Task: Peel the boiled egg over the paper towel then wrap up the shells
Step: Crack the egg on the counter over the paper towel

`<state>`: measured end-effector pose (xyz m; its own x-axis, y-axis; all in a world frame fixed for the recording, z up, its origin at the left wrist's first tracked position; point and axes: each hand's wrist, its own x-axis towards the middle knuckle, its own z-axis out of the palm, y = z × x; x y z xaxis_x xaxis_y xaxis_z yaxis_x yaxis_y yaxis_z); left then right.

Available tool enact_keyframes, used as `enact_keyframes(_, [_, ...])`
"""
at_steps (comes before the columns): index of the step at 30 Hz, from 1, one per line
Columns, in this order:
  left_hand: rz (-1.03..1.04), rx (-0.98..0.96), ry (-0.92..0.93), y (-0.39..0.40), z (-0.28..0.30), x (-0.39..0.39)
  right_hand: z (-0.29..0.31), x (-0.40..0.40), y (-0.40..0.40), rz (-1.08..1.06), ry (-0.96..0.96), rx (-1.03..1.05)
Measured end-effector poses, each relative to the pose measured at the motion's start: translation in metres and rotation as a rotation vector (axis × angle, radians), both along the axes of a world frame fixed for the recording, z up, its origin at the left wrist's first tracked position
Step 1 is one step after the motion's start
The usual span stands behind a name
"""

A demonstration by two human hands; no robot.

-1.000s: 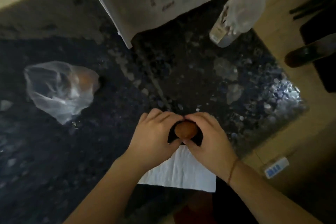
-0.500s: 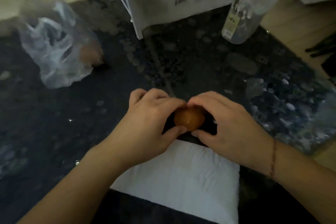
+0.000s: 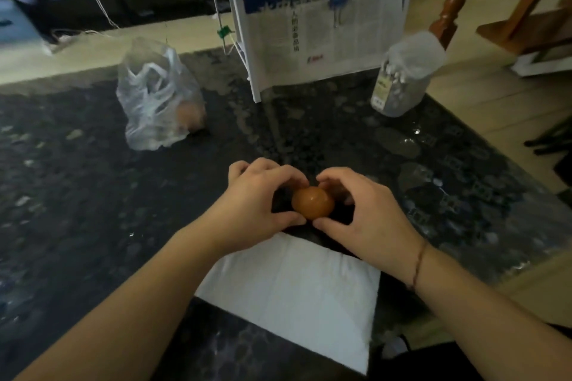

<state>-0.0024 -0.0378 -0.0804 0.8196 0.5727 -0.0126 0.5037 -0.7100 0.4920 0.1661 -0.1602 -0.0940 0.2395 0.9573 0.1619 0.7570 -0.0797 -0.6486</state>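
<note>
While between hands (image 3: 257, 207) (image 3: 365, 219), egg (image 3: 312, 202) sideways

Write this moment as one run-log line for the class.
step: peeling not begun | egg: shell whole, held by left hand and right hand | paper towel: flat, no shells

A dark, speckled stone desk (image 3: 77, 210) is seen, its far edge bordered by a pale strip. A white paper towel (image 3: 297, 294) is laid flat on it at the near side, one corner turned towards the viewer. A clear plastic bag (image 3: 154, 102) is set on the desk at the far left, with something brownish visible inside. A white wire rack (image 3: 247, 49) lined with newspaper is stood at the far middle. A clear plastic jar (image 3: 402, 83) with a frosted lid is placed to the far right, near the desk's edge.
</note>
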Motion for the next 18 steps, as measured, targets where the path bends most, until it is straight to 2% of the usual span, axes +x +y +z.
enact_keyframes(3, [0.002, 0.002, -0.079, 0.001, -0.009, -0.002, -0.005, -0.001, 0.002, 0.009, 0.002, 0.036])
enact_keyframes(6, [-0.038, -0.023, -0.263, 0.001, -0.01, -0.006, 0.002, -0.002, 0.002, -0.005, 0.035, 0.092])
enact_keyframes(10, [-0.068, -0.268, -0.571, 0.001, 0.0, -0.01, 0.023, -0.002, -0.003, 0.0, 0.099, 0.211])
enact_keyframes(18, [-0.079, -0.464, -0.749, -0.005, -0.001, -0.009, 0.033, -0.006, 0.007, 0.081, 0.435, 0.129])
